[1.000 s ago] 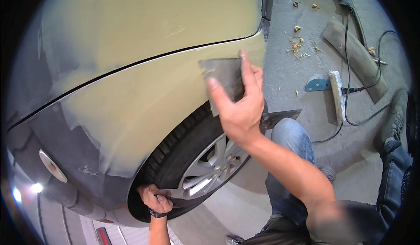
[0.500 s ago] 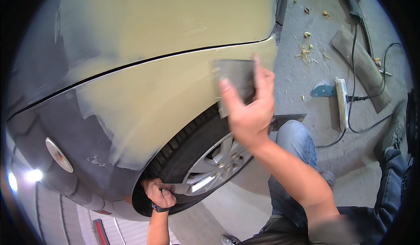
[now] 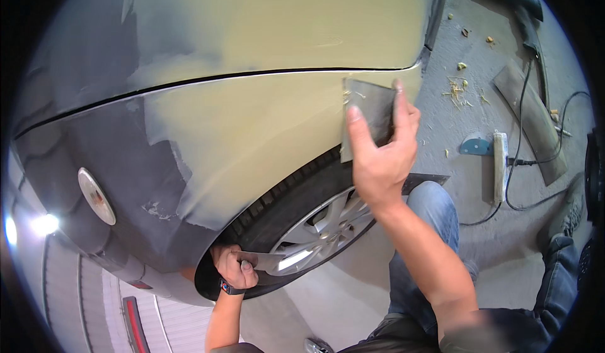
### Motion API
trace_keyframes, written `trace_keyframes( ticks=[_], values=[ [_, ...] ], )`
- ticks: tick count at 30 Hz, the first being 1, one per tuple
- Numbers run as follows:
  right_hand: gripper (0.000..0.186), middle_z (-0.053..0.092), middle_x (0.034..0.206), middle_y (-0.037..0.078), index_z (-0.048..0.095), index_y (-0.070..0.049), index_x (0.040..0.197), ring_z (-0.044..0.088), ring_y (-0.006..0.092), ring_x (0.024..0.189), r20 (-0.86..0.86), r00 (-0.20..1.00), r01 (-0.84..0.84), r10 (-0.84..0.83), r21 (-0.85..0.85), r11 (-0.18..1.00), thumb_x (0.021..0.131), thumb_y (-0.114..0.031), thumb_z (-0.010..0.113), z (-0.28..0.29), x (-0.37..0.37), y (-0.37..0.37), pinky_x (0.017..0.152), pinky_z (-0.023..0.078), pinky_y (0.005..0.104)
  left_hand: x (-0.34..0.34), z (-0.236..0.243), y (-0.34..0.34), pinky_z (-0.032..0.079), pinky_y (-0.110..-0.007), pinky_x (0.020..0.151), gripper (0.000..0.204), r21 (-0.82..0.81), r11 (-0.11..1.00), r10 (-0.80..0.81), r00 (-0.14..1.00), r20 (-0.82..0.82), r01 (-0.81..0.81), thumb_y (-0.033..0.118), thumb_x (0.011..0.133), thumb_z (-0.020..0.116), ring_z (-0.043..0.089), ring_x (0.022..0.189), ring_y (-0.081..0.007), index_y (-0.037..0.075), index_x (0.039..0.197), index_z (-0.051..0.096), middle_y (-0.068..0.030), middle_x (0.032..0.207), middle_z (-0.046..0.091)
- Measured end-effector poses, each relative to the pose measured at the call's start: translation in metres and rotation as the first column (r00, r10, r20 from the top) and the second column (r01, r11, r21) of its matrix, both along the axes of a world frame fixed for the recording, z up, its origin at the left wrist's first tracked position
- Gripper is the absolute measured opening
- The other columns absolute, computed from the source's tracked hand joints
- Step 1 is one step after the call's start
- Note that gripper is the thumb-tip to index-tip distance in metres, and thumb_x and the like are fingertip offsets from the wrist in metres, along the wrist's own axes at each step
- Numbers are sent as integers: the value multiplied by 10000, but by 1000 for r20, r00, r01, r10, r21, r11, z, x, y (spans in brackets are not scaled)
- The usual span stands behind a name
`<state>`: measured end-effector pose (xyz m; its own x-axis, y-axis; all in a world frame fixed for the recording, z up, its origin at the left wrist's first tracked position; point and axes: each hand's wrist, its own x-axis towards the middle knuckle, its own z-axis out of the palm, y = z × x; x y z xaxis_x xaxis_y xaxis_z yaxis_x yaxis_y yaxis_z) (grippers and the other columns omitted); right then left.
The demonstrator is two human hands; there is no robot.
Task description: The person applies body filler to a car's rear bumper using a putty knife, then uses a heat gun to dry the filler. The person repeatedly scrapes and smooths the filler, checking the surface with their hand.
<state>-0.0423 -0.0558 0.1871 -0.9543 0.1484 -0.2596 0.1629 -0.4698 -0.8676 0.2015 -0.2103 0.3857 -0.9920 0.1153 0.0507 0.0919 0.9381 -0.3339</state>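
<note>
Thumb and fingers of my right hand grip the two sides of a flat grey filler spreader. Yellowish putty clings along its left edge, and it lies at the tan-yellow patch on the car's fender, above the wheel arch. Beside the front of the tyre, my left hand is closed on a thin metal scraper, whose blade points toward the wheel rim. Part of that hand sits in the shadow of the arch.
A power strip with black cables, a blue sanding pad piece, a grey sanding block and a dark power tool lie on the floor at right. Putty scraps are scattered there. An oval side lamp is on the fender.
The whole view has shifted, so the car sits further right in it. My right hand has slid the spreader slightly right along the fender. My left hand keeps its grip on the scraper.
</note>
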Motion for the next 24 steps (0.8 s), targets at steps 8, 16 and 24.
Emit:
trace_keyframes(
  ticks=[8, 16, 24],
  values=[
    [820, 499, 1143, 210, 447, 103, 1463, 532, 330, 1025, -127, 992, 23, -20, 17, 1000, 794, -170, 835, 26, 8, 6, 904, 477, 417, 1, 1, 0, 427, -460, 694, 356, 3, 1000, -10, 1000, 18, 10, 306, 997, 497, 537, 629, -340, 52, 752, 550, -127, 727, 589],
    [854, 526, 1119, 201, 459, 87, 1471, 530, 323, 994, -402, 916, 63, -8, 125, 990, 753, -155, 853, 38, 9, 1, 896, 472, 412, 2, 1, -3, 431, -462, 692, 329, 29, 1000, 11, 999, 45, -12, 291, 971, 525, 541, 645, -360, 22, 785, 562, -155, 751, 591],
    [835, 539, 1108, 167, 492, 91, 1449, 529, 290, 972, -601, 798, 40, 37, 115, 993, 733, -144, 853, 63, 13, 3, 850, 470, 374, 3, 3, 1, 448, -492, 714, 250, 11, 999, 38, 999, 27, -38, 255, 864, 607, 566, 679, -364, 21, 777, 594, -161, 785, 615]
  ],
)
